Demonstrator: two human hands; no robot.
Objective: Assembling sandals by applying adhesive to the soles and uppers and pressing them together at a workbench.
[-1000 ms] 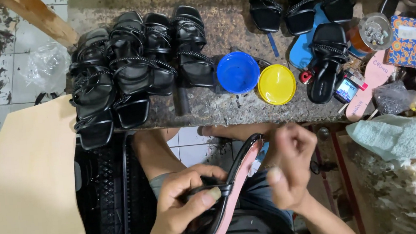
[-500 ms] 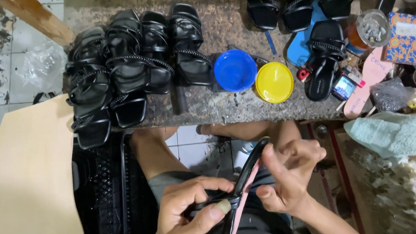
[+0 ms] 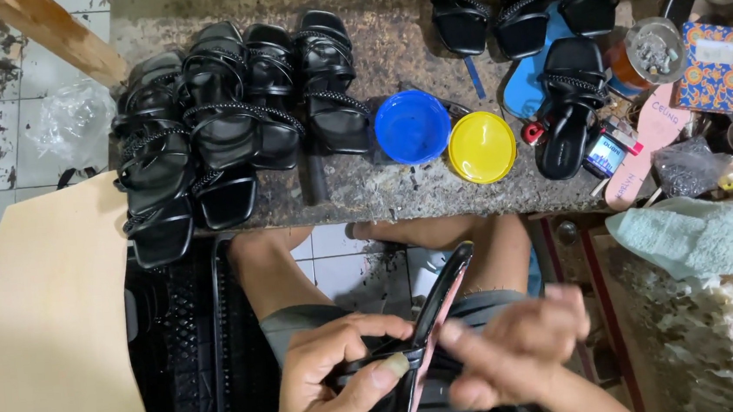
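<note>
Two bowls point(image 3: 413, 126), blue and yellow, sit empty beside black sandals point(image 3: 221, 130).

Speckled stone bench point(image 3: 383, 192), black strappy sandals point(image 3: 221, 130), blue bowl point(image 3: 413, 126), yellow bowl point(image 3: 481, 146), pink insole point(image 3: 648, 145)

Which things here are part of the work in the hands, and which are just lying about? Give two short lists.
In hand:
left hand
right hand
black sandal with pink insole, held on edge over the lap

Lying about:
blue bowl
yellow bowl
row of black strappy sandals
pale green towel
patterned box
</note>
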